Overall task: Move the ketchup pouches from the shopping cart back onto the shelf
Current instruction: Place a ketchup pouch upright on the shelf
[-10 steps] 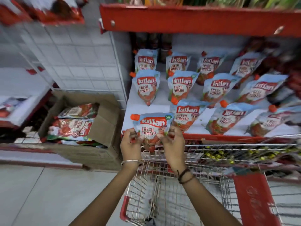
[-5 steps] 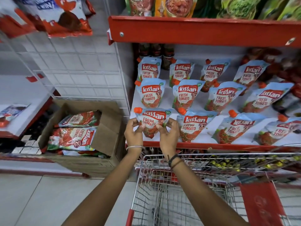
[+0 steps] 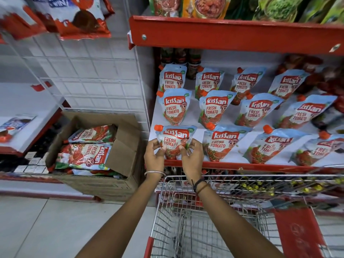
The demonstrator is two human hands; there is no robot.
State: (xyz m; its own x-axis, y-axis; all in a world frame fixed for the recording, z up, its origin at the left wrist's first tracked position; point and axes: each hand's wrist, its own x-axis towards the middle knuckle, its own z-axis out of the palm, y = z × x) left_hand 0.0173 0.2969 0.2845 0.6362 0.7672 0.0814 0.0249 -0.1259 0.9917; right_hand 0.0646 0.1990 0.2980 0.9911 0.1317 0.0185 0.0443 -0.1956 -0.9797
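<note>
Ketchup pouch [image 3: 174,141], light-blue plastic with an orange cap, lies at the white shelf's [image 3: 197,134] front-left corner, pinched by left hand [image 3: 154,156] and right hand [image 3: 191,156]; eleven others lie placed, and the wire shopping cart [image 3: 186,216] looks empty.

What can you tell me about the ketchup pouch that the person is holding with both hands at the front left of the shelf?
The light blue plastic ketchup pouch has a red "Kissan" label, the words "Fresh Tomato", a cartoon figure and tomato pictures. An orange screw cap sits at its upper left corner. It looks full and sealed. It lies face up at the front left corner of the white shelf with the red edge, first in the front row. The left hand and right hand pinch its lower sides.
</note>
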